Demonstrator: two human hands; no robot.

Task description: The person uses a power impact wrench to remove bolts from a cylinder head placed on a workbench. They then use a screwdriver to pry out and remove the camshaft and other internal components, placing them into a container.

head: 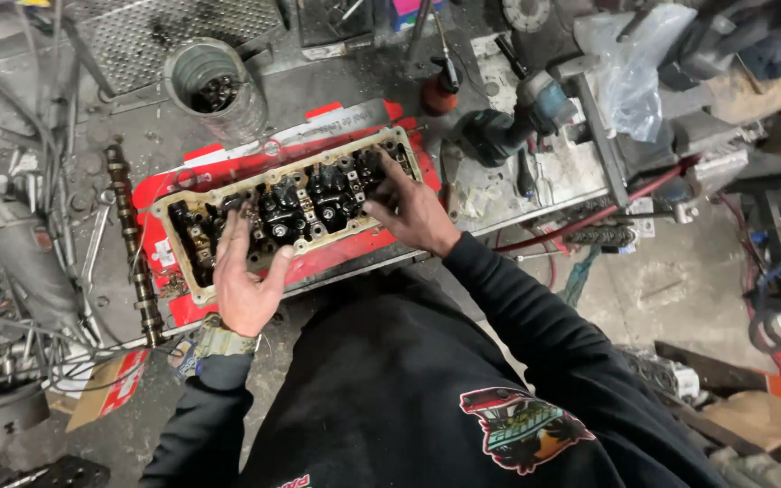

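1. Where the view looks straight down, a grimy concrete floor [680,280] fills a cluttered workshop; cables and metal scrap crowd the left edge, and perforated sheet metal [169,32] lies at top left.
2. Camshaft [133,248]: long, dark, lying on the floor just left of the red board.
3. Steel can [214,86]: open, round, standing beyond the board; dark metal parts show inside, too small to tell apart.
4. Red board [318,262]: flat on the floor, bearing the cylinder head.
5. Cylinder head [286,203]: oily, long, set slantwise on the board, its open top showing valve gear and a pale rim.
6. Left hand [244,271]: palm down, fingers spread and resting on the head's near-left rim; open, gripping nothing visible. A watch [219,342] sits at the wrist.
7. Right hand [409,210]: fingers curled down onto the head's right end; whether they pinch anything cannot be told.
8. Power tool [517,117]: dark and teal, lying on a littered metal plate to the right.
9. Clear plastic bag [635,68]: crumpled, at top right.
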